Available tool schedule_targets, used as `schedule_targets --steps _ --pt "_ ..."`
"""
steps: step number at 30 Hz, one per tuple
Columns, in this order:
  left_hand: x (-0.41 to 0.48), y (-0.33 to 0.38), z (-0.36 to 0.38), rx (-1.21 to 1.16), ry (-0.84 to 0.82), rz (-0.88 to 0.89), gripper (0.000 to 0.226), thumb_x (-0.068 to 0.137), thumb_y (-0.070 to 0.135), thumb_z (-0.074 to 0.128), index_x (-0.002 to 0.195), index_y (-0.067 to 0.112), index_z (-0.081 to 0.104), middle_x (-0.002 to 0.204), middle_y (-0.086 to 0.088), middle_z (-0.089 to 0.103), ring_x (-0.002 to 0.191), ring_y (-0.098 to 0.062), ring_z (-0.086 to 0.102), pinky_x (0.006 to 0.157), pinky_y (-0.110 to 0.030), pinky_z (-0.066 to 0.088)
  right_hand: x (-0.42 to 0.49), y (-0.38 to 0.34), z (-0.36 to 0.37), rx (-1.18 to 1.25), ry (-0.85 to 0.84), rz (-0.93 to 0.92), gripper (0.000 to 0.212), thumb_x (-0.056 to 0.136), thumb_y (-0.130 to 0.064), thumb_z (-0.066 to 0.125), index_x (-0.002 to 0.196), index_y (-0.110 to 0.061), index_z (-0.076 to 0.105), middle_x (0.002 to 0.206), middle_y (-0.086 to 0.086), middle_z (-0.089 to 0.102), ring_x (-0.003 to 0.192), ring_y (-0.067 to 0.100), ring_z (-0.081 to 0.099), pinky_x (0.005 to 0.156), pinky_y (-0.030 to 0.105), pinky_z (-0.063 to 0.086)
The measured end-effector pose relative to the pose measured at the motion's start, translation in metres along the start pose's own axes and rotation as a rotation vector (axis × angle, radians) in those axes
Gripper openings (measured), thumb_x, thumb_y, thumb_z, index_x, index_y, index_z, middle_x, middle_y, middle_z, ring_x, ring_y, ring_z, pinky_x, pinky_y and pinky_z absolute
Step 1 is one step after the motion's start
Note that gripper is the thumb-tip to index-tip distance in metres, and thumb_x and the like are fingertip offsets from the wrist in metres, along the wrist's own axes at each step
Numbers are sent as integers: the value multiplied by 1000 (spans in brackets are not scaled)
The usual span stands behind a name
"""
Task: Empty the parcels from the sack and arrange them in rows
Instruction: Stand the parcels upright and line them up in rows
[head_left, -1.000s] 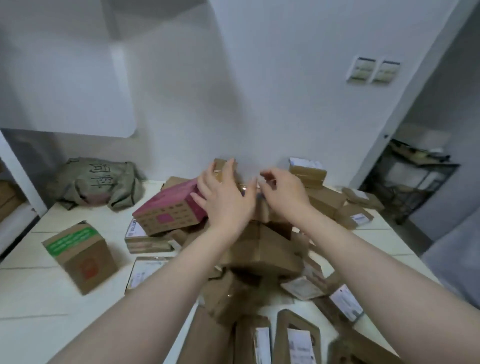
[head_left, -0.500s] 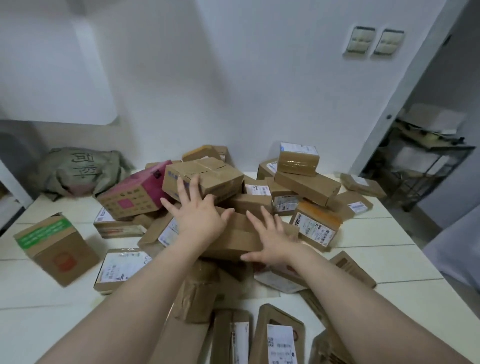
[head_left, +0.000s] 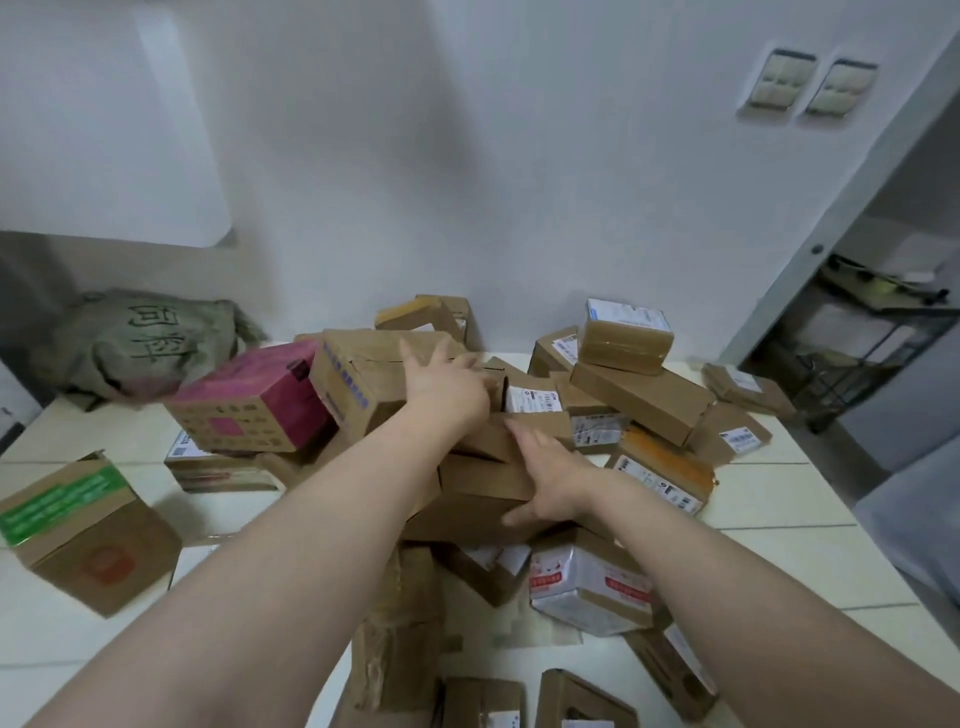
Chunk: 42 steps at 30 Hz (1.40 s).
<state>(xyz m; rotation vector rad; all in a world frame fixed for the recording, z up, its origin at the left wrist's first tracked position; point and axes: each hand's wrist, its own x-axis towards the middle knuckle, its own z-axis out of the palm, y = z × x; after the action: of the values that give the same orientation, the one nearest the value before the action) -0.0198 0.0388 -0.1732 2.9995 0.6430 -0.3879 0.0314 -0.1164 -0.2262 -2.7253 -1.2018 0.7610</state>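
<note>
**Status.** The bench (head_left: 779, 499) carries one loose pile of parcels (head_left: 644, 400), heaped at its middle and reaching back to the wall. The sack (head_left: 140, 348) lies slumped at the far left corner, apart from the pile. It looks emptied, though its inside is not visible. Emptying is therefore judged done, and arranging has barely begun. No row is visible. A few parcels at the near edge lie side by side, but whether they form a row cannot be told.

**Parcels.** A large brown box (head_left: 358, 384) tops the pile, and a pink box (head_left: 249, 405) touches its left side. A green-taped box (head_left: 88, 535) sits tilted, well apart at the left.

**Hands.** The left hand (head_left: 447, 384) rests on the large brown box with its fingers spread and extended, gripping nothing. The right hand (head_left: 550, 478) lies flat on a flat carton (head_left: 483, 493) lower in the pile, with its fingers straight, also gripping nothing.

**Surface and room.** The bench top is white and smooth, with thin seams. A plain white wall (head_left: 467, 156) carries two switch plates (head_left: 810, 83). A doorway at the right shows a dark rack (head_left: 883, 338).
</note>
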Motion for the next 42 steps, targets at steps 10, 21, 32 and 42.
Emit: schedule_targets --steps 10,21,32,42 --pt "-26 -74 21 -38 -28 -211 63 98 61 1 152 40 28 163 11 16 152 -23 -3 113 -63 -17 12 -12 5 58 -9 8 116 75 -49 78 153 -37 -7 160 1 16 148 27 16 119 57 19" --pt "-94 -159 69 59 110 -468 90 93 26 54 154 41 -12 165 4 -12 150 -32 -15 112 -72 -5 45 -95 19 147 120 176 84 90 -66 45 155 -25 13 153 15 37 139 41 33 111 52 35" --pt "-64 -96 61 -320 272 -223 63 96 62 36 153 42 17 165 6 11 152 -21 -1 117 -64 -3 55 -82 14 -111 219 -178 47 101 -42 41 147 -36 38 161 -4 23 151 29 13 117 61 11" --pt "-29 -85 93 -192 -290 -312 76 89 28 53 154 43 17 164 1 17 149 -32 14 117 -66 6 44 50 26 -511 -40 194 80 92 -65 42 155 -41 0 157 0 -36 144 43 -28 104 79 -11"
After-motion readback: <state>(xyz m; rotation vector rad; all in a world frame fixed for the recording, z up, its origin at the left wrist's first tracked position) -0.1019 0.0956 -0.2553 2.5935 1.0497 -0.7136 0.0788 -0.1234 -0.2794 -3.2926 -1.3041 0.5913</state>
